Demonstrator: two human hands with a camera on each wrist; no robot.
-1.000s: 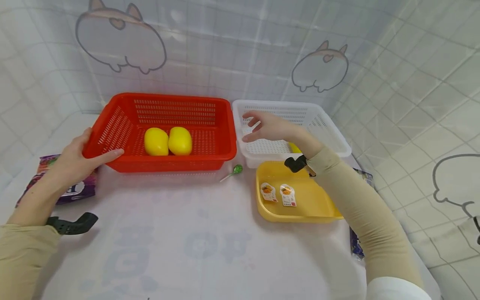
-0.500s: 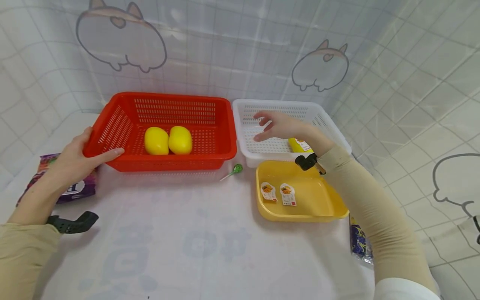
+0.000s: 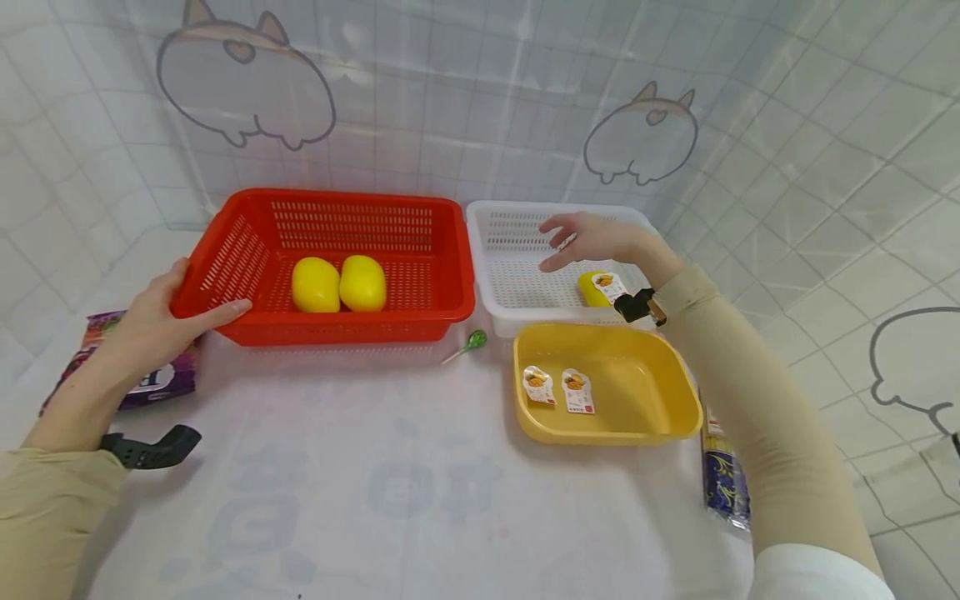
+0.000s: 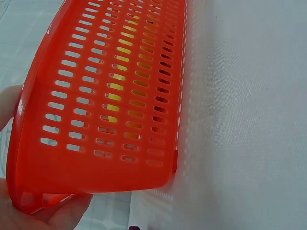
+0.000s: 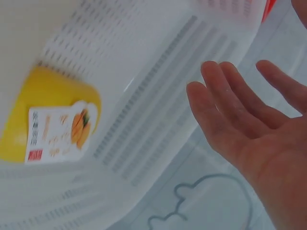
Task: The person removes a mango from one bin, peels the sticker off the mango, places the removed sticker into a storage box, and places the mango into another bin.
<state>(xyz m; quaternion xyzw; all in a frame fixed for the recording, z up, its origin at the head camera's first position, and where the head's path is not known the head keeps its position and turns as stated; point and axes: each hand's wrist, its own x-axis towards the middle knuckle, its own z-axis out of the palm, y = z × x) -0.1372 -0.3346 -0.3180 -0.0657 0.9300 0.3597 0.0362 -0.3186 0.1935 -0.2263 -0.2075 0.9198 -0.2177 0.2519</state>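
My left hand (image 3: 155, 327) grips the left corner of a red basket (image 3: 352, 327), its thumb lying over the front rim. In the left wrist view, fingers and thumb (image 4: 72, 211) show at the rim. Two smooth yellow mango-shaped fruits (image 3: 315, 285) rest side by side inside. My right hand (image 3: 592, 239), fingers loosely bent and apart, hovers over the white basket (image 3: 517, 283) and holds nothing. A yellow mango (image 3: 591, 289) with a white label (image 5: 62, 132) lies in that basket, below the hand.
In front of the white basket stands a yellow tray (image 3: 630, 400) with two mango stickers (image 3: 577, 392) inside. A green lollipop (image 3: 476, 338) lies between the baskets. A purple packet (image 3: 168, 379) is at left, a blue packet (image 3: 723, 483) at right. Tiled-pattern sheeting rises behind the baskets.
My right hand has moved rightward over the white basket, bringing the labelled mango there into fuller view. The left hand stays on the red basket's corner.
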